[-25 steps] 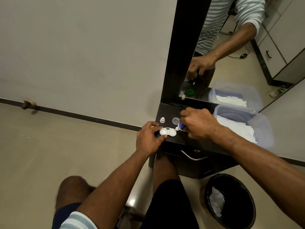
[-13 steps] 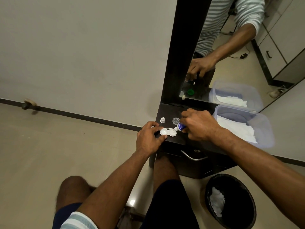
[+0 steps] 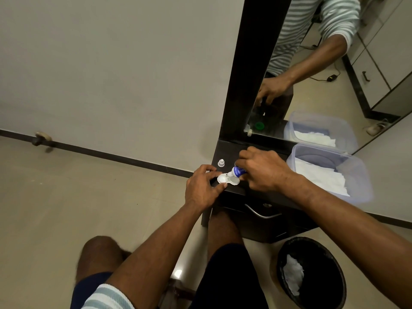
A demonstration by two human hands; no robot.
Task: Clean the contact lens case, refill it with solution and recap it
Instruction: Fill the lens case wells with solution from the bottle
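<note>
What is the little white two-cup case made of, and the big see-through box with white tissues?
The white two-cup contact lens case looks like smooth moulded plastic, with a slight sheen on its round wells. The see-through box also looks like plastic, cloudy and bluish, since the white tissues show faintly through its wall.

A dark tabletop (image 3: 263, 188) below a mirror carries the things. At its front left edge lies a white contact lens case (image 3: 227, 179), both wells uncovered. Behind it, near the left edge, stands a small white cap (image 3: 221, 163). A clear plastic tub (image 3: 356, 175) holding white tissues sits on the right side.
</note>
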